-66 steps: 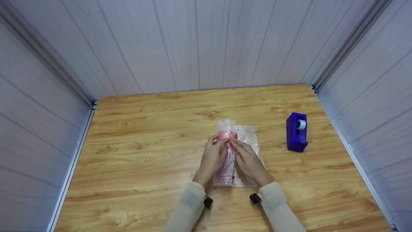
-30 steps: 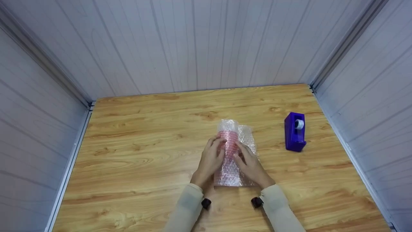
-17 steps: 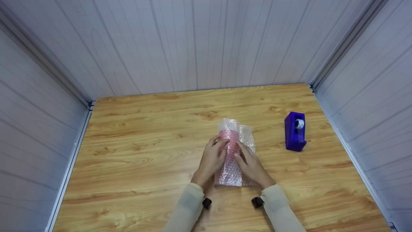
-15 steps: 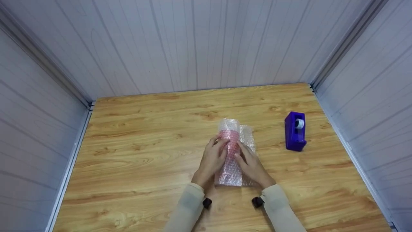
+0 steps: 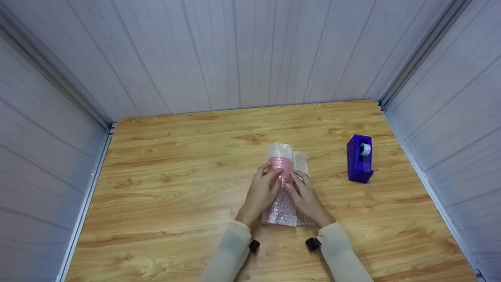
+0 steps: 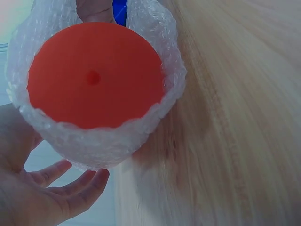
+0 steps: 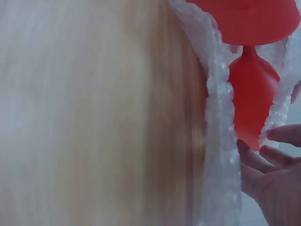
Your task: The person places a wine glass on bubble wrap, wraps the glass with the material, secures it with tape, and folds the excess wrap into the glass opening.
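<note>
A red plastic goblet [image 7: 254, 92] lies on its side in a sheet of bubble wrap [image 5: 280, 150], its round base [image 6: 94, 77] facing the wrist cameras. My left hand [image 5: 260, 192] curls round the left side of the bundle, fingertips on top of the wrap. From the right, my right hand [image 5: 307, 199] holds the wrap against the goblet with bent fingers. In the right wrist view, the wrap's edge runs between its fingers, and the goblet's stem and bowl show through the gap. A flat part of the sheet sticks out to the right, partly under my right hand.
A purple tape dispenser [image 5: 360, 158] with a white roll of tape stands on the wooden table [image 5: 176, 176] to the right. Pale panel walls [image 5: 242, 55] close off the back and both sides.
The wrap now covers the goblet's red side that showed bare at first. The bundle has rolled slightly to the right, both hands moving with it. The dispenser has stayed in place.
</note>
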`<control>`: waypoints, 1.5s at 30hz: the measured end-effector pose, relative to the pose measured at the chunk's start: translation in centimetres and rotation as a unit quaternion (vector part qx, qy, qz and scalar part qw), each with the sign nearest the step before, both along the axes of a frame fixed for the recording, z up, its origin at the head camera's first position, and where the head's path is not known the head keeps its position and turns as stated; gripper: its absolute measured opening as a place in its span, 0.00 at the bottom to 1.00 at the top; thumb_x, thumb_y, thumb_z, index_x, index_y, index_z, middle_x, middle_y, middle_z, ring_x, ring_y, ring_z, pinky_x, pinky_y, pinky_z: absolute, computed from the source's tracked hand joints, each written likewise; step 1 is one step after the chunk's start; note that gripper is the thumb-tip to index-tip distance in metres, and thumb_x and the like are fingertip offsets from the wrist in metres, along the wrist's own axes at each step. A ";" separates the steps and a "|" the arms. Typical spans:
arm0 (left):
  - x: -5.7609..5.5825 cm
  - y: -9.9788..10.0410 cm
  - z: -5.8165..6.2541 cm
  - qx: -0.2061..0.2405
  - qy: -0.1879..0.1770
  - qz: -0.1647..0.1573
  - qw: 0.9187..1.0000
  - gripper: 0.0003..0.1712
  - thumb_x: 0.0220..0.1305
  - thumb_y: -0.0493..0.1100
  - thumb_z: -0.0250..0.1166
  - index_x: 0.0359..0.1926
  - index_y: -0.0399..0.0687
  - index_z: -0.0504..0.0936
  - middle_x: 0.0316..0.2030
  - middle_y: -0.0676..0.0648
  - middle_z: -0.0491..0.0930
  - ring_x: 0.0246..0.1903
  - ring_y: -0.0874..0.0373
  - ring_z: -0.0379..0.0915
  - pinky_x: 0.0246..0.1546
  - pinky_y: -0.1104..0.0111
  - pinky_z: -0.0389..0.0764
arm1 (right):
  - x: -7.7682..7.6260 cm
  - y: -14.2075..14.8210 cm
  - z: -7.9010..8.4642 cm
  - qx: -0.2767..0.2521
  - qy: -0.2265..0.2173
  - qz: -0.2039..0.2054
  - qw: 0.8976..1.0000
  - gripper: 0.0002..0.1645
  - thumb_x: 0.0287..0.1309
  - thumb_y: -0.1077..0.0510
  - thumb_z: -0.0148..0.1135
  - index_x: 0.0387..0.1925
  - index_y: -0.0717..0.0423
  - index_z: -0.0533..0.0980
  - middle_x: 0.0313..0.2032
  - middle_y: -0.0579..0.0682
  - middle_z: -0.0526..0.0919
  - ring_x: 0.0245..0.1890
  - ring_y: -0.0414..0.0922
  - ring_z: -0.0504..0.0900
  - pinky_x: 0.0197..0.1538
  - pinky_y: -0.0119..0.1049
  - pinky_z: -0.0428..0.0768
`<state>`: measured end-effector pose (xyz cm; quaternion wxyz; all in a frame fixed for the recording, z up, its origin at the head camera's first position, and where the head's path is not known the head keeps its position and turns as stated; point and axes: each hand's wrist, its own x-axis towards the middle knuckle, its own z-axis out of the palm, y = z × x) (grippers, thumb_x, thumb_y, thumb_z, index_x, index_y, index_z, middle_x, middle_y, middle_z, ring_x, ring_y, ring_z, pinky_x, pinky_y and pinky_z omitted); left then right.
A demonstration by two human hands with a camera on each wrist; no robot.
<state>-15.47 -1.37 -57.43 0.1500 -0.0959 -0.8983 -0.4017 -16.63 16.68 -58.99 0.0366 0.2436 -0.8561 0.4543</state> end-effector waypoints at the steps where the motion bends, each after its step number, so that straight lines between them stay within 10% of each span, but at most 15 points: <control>1: 0.0 0.1 0.0 -0.001 0.000 0.002 1.000 0.17 0.68 0.39 0.65 0.57 0.48 0.84 0.64 0.36 0.70 0.53 0.44 0.76 0.52 0.56 0.80 | 0.0 0.0 0.0 -0.004 0.000 0.000 1.000 0.29 0.71 0.59 0.57 0.66 0.75 0.67 0.64 0.66 0.67 0.63 0.60 0.70 0.65 0.53 0.69; 13: 0.1 0.3 0.0 -0.015 -0.005 0.014 1.000 0.19 0.67 0.41 0.65 0.59 0.53 0.83 0.65 0.38 0.69 0.54 0.45 0.76 0.53 0.53 0.78 | -0.2 0.3 -0.1 -0.035 -0.040 0.007 0.999 0.33 0.72 0.57 0.57 0.74 0.60 0.61 0.64 0.62 0.70 0.56 0.57 0.78 0.59 0.50 0.77; 45: 0.1 0.3 -0.6 -0.001 0.018 -0.003 1.000 0.21 0.70 0.41 0.62 0.62 0.43 0.79 0.66 0.43 0.71 0.60 0.41 0.70 0.60 0.53 0.73 | -0.2 0.8 -0.1 -0.010 -0.065 -0.015 0.998 0.35 0.73 0.53 0.56 0.74 0.62 0.60 0.66 0.64 0.69 0.65 0.61 0.69 0.66 0.55 0.67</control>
